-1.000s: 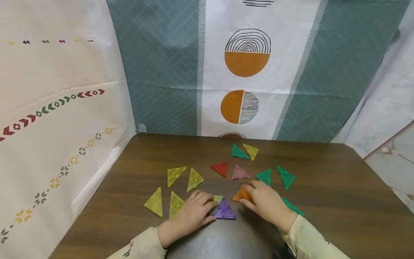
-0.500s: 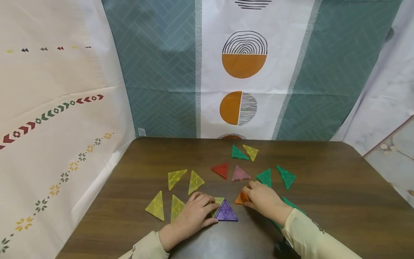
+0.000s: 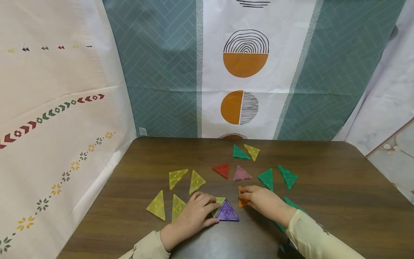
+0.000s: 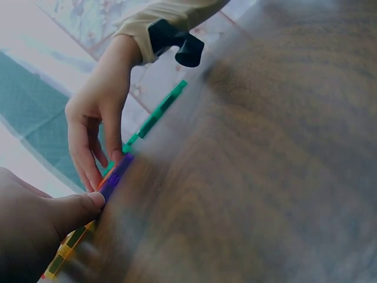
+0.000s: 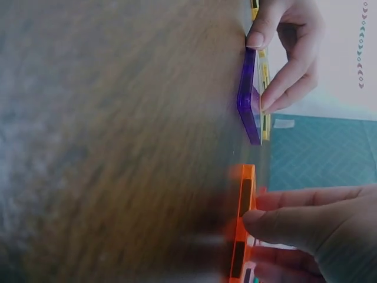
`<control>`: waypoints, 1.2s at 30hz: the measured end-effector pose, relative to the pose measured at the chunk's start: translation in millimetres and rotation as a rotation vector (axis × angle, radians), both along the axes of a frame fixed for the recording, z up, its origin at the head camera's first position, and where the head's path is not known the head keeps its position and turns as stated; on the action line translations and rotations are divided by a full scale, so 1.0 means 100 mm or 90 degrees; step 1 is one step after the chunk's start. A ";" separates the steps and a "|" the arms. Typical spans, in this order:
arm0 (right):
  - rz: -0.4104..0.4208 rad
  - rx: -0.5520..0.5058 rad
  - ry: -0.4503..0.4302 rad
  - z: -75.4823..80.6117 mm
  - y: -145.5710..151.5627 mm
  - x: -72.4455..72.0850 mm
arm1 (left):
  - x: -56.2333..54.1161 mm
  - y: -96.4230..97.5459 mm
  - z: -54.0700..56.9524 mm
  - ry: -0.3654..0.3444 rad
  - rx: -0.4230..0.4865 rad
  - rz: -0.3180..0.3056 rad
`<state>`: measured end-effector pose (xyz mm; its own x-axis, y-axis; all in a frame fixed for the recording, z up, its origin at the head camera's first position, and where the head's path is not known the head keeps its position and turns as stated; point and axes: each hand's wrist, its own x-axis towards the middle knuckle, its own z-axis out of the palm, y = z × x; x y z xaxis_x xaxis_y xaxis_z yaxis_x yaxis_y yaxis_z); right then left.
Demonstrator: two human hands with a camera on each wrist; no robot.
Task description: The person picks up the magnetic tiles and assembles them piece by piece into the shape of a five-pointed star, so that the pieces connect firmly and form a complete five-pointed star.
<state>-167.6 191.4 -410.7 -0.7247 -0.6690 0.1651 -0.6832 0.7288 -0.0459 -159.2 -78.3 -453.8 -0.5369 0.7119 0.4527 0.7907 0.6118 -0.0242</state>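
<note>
A purple triangular magnetic tile [image 3: 227, 213] lies flat, edge to edge with a yellow-green triangular tile [image 3: 221, 200]. My left hand [image 3: 191, 216] holds this pair, its thumb at the purple tile's corner and its fingers over the yellow-green one, partly covering it. To the right, apart from them, my right hand [image 3: 266, 203] grips an orange triangular tile [image 3: 241, 198] between thumb and fingers. In the right wrist view the orange tile [image 5: 241, 227] sits low against the table, a gap away from the purple tile [image 5: 246, 97].
Several yellow triangular tiles [image 3: 156, 207] lie left of my left hand. Red [image 3: 222, 170] and pink [image 3: 241, 174] tiles lie beyond the hands. Green tiles [image 3: 288, 177] are spread on the right, some partly under my right arm. A green tile [image 3: 240, 152] and a yellow tile [image 3: 252, 151] lie farther back.
My right hand has turned the orange tile, so one edge now faces the purple tile. The left hand stays in place on its pair.
</note>
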 end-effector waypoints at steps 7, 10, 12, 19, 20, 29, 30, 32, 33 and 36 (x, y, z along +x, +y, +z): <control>0.024 -0.021 -0.073 0.01 0.02 0.01 | 0.00 0.00 0.00 -0.001 0.009 -0.002; 0.045 -0.038 -0.073 -0.01 0.02 0.02 | 0.00 0.00 0.00 0.002 0.012 -0.002; 0.058 -0.051 -0.074 -0.03 0.02 0.03 | 0.00 0.00 0.01 0.001 0.012 -0.002; 0.087 -0.075 -0.095 -0.04 -0.01 0.06 | 0.01 0.00 0.03 -0.013 0.004 0.002; 0.088 -0.077 -0.098 -0.03 -0.02 0.07 | 0.01 0.00 0.03 -0.014 0.004 0.003; 0.107 -0.072 -0.090 -0.05 -0.08 0.12 | 0.01 0.00 0.02 0.005 0.000 0.001; 0.108 -0.072 -0.087 -0.05 -0.09 0.13 | 0.01 0.00 0.01 0.005 -0.002 0.002; 0.109 -0.073 -0.083 -0.04 -0.09 0.14 | 0.01 0.00 0.01 0.005 -0.009 0.004; 0.110 -0.074 -0.084 -0.04 -0.09 0.14 | 0.01 0.00 0.02 0.004 -0.014 0.005; 0.109 -0.067 -0.087 -0.03 -0.08 0.13 | 0.01 0.02 0.04 0.001 -0.030 0.008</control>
